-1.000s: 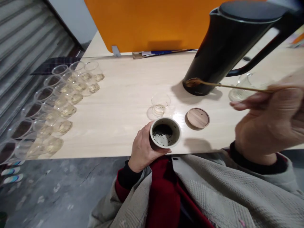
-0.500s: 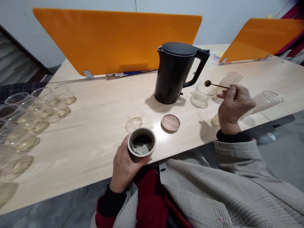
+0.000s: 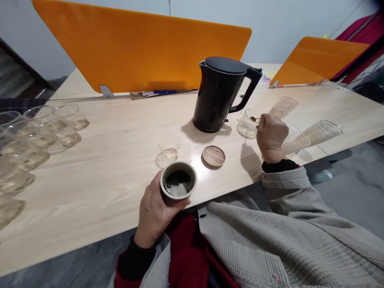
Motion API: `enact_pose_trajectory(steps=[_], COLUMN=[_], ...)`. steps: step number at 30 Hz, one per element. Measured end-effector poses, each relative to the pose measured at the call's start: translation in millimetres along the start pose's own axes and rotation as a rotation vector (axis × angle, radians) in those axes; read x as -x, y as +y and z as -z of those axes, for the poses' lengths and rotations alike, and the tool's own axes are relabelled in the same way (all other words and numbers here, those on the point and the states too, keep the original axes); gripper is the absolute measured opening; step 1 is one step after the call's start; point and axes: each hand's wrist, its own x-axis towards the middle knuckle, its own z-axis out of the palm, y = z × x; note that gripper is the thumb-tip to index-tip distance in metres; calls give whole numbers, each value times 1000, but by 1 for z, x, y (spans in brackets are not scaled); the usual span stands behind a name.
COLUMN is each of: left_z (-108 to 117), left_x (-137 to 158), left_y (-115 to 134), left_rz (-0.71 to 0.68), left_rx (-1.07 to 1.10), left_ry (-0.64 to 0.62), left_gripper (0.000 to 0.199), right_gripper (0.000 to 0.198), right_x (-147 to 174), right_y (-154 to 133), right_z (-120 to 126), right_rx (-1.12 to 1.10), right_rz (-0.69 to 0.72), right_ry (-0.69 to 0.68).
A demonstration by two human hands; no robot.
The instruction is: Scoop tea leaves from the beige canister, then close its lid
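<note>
Right hand (image 3: 272, 135) pinches a thin spoon (image 3: 253, 119), bowl overlapping the glass cup (image 3: 245, 130) left of the fingers; best level. Left hand (image 3: 153, 214), further left, wraps a canister (image 3: 177, 197) of dark leaves (image 3: 176, 179); best upright.

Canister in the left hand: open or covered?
Open: the canister in the left hand shows an uncovered mouth, with dark loose bits visible inside. Depth of fill: cannot tell.
</note>
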Motion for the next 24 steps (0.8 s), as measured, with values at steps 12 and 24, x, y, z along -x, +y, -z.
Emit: enact_pose_trajectory(steps=[12, 24], left_z=[-1, 0], left_x=[-1, -2], left_y=[0, 7], left_rz=[-38, -85], left_rx=[7, 11], left_ry=[17, -8], left_gripper=[103, 103], right_gripper=[43, 78], right_x=[0, 106], right_y=[-5, -61], right_z=[9, 17], right_rx=[7, -457], right_rz=[-54, 695], right_ry=[-115, -488])
